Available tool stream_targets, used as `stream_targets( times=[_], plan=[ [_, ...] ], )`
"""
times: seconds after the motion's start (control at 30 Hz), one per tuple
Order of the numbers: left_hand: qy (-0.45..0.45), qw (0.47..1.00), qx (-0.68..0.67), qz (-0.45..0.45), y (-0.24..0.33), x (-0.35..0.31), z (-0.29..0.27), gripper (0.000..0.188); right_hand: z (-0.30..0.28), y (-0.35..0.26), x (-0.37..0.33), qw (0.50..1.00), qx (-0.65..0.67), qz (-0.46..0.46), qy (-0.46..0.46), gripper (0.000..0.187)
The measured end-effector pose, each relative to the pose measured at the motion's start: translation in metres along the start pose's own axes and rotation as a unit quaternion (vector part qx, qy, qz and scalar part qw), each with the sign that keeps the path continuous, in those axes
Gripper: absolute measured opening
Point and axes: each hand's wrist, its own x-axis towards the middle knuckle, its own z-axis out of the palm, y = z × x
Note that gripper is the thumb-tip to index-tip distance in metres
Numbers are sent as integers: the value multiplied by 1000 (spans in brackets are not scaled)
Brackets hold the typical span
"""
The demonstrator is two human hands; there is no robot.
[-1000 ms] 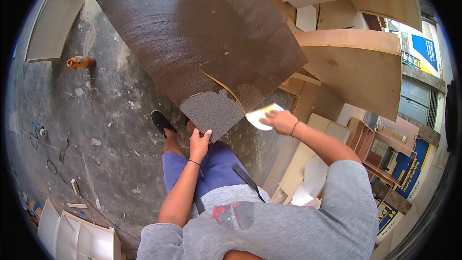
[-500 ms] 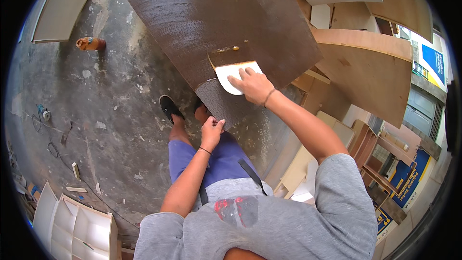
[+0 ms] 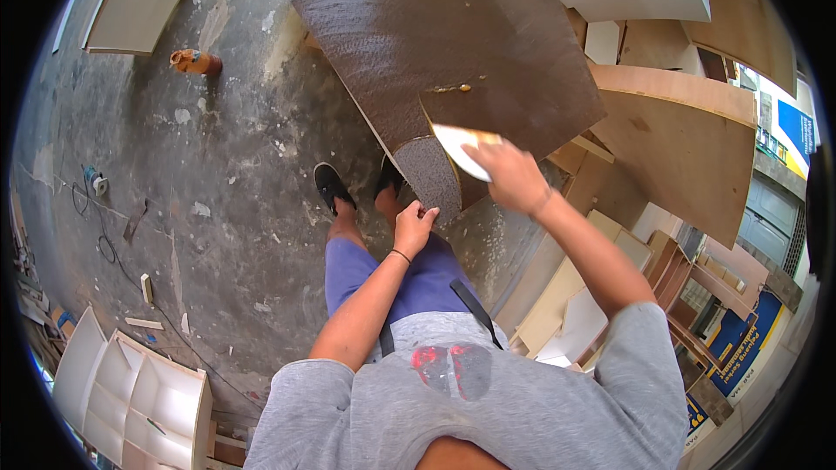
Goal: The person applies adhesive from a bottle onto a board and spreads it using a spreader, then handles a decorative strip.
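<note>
A large brown board (image 3: 514, 43) stretches away in front of me, its surface shiny with wet glue toward the far left. My right hand (image 3: 512, 176) grips a white, flat spreader (image 3: 460, 146), tilted, with brownish glue along its far edge. Beyond the spreader, a small amber glue blob (image 3: 464, 88) sits at the end of a short streak. The board's near corner has a speckled grey patch (image 3: 427, 165). At that corner, my left hand (image 3: 414, 231) is closed, thumb and fingers pinching the edge.
An orange-brown bottle (image 3: 195, 62) stands on the stained concrete floor (image 3: 252, 191). A power tool (image 3: 96, 181) with a cable lies farther left. A white shelf unit (image 3: 165, 400) is at lower left. Wooden panels (image 3: 670, 139) and cabinet parts crowd the right side.
My right hand has drawn the spreader toward me and rightward, tipping it more steeply. The speckled patch's outline has altered. My left hand stays at the corner while the whole view shifts slightly.
</note>
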Motion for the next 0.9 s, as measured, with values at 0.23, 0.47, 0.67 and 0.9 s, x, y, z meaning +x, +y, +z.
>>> stream_targets(
  times=[0.23,0.47,0.67,0.9],
  plan=[
    [-24,999,-35,-19,-1,-8,-2,23,50,-13,76,998,-41,44,-7,52],
    [-71,994,82,15,-18,-22,-15,25,88,-81,38,999,-4,37,-23,59],
    [-63,980,190,17,-110,-24,-61,26,41,-122,27,991,128,41,-2,50],
    [32,986,155,-50,-80,-40,-154,23,49,-7,32,994,-41,80,-62,59]
  ],
)
